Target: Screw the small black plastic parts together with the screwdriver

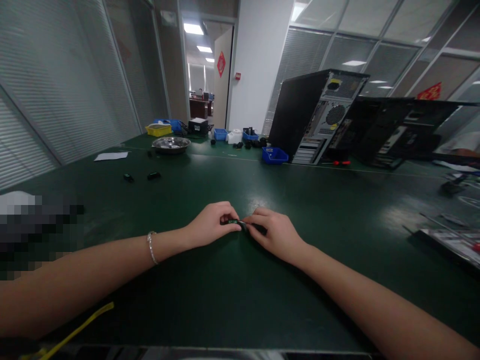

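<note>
My left hand [210,224] pinches a small green circuit board [233,221] between thumb and fingertips, low over the middle of the green table [202,295]. Opposite it, my right hand [277,234] has thumb and fingers closed on a small dark piece [244,226] with a shiny edge. The two pieces meet or nearly meet; whether they are joined I cannot tell. Fingers cover most of both. Farther off to the left lie two small black parts, one [128,177] beside the other [153,175].
A metal dish [171,144], yellow tray [159,130] and blue bin [275,155] stand toward the back. A black computer case [300,107] rises at back right. At the right edge lies a tray of parts [450,245]. A yellow strap [80,327] lies near my left forearm.
</note>
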Tool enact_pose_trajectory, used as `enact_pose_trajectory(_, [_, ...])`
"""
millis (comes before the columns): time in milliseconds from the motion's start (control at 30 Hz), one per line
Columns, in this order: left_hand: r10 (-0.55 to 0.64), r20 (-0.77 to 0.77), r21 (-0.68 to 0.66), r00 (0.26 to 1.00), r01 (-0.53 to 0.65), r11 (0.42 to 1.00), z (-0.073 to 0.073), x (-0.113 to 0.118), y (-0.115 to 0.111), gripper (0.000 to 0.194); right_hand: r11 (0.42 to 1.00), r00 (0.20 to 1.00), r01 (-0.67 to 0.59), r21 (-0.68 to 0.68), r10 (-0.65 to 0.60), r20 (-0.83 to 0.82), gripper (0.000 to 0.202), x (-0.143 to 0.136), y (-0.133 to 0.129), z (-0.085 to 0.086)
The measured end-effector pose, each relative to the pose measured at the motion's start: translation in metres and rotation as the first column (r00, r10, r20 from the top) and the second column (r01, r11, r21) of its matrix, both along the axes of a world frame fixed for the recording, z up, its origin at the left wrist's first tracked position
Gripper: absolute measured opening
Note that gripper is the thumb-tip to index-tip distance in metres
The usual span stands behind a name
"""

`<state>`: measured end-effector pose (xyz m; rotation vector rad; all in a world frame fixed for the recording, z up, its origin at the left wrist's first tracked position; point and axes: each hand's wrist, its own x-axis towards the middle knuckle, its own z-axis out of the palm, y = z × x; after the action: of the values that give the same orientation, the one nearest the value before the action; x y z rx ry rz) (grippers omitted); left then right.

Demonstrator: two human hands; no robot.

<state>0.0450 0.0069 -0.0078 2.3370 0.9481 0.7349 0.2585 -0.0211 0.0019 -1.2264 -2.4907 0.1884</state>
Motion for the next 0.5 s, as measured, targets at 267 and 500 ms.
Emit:
enact_pose_trajectory(267, [0.047,0.05,-0.033,0.998,-0.045,0.998,0.0061,0.0015,-0.0055,0.014,0.999,0.997,-0.035,-0.009,0.034,-0.07,0.02,-0.0056,-0.0017,0.0014])
enact_pose_trajectory(500, [0.044,0.102,-0.03,0.994,-0.041,0.999,0.009,0.0,-0.0078,0.012,0.996,0.98,-0.073,-0.04,0.064,-0.19,0.021,-0.0043,-0.0025,-0.0005])
